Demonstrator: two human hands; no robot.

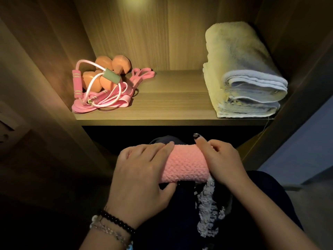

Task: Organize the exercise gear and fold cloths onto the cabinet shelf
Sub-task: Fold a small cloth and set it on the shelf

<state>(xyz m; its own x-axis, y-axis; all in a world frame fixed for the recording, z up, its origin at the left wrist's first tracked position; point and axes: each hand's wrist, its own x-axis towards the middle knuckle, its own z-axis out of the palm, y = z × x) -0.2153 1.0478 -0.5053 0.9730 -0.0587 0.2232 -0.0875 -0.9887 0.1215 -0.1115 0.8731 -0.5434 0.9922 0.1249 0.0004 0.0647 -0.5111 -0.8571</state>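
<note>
Pink waffle-textured cloth (pixel 184 164), folded into a short thick pad, sits below the lit wooden cabinet shelf (pixel 167 105), gripped at both ends: the left hand (pixel 142 175) curls over its left end, the right hand (pixel 219 159) clasps its right end. On the shelf, orange dumbbells (pixel 108 73) tangle with pink resistance bands (pixel 115 100) at left; folded pale towels (pixel 241 78) lie stacked at right.

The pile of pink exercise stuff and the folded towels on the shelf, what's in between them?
Nothing. In the head view, the shelf is bare wood between the pink exercise gear at its left end and the folded towels at its right.
</note>
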